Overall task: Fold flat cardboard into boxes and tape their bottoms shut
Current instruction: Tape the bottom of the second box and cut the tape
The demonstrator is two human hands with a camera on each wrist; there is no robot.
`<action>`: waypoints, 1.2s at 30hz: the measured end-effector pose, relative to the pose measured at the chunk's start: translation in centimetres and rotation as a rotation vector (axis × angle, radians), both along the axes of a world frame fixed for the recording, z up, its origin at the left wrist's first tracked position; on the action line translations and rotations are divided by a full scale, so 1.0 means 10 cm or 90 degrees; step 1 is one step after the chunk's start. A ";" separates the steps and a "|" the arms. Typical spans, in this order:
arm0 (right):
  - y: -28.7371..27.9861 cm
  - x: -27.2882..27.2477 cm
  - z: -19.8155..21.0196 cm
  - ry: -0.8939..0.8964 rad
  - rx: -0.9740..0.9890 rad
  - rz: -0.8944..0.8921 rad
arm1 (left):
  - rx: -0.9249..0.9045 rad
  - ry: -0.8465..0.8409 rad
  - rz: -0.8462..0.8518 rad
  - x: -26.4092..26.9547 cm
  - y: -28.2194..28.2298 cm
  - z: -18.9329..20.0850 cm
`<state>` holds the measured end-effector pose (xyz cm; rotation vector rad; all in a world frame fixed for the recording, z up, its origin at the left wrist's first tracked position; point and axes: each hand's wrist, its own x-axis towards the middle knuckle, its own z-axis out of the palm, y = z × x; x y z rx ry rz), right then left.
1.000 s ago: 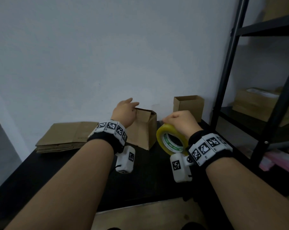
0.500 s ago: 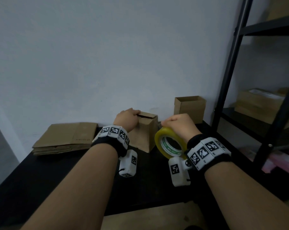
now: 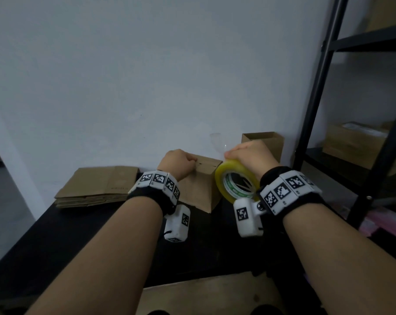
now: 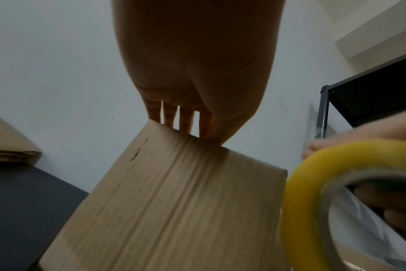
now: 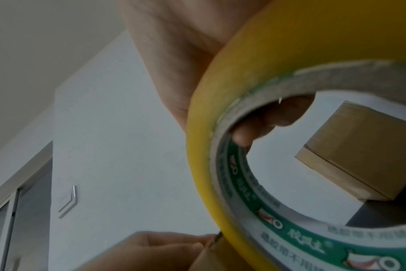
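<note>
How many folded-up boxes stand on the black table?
2: one box under the left hand, one open box by the wall behind the right hand. Shelf cartons excluded.

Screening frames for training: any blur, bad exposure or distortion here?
Head view: dim and underexposed, shelf posts bowed by the wide lens. Left wrist view: left hand backlit and dark, box face streaked with blur. Right wrist view: tape roll fills the frame, soft, label print smeared.

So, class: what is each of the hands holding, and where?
Right hand grips the yellow tape roll by its rim. Left hand holds down the brown cardboard box at its top edge.
</note>
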<state>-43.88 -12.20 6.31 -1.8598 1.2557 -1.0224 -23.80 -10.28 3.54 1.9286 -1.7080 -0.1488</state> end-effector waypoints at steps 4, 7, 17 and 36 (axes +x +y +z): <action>0.01 0.06 0.21 -0.019 -0.005 -0.038 | -0.019 0.026 0.003 -0.02 0.03 -0.03; -0.02 0.13 0.37 -0.025 -0.021 -0.057 | -0.015 0.026 0.002 0.03 0.04 -0.02; -0.10 0.51 0.67 0.004 -0.036 -0.050 | -0.032 0.027 -0.002 0.19 0.00 0.01; -0.21 0.84 0.79 0.125 0.012 -0.022 | -0.226 0.553 -0.036 0.44 0.03 0.65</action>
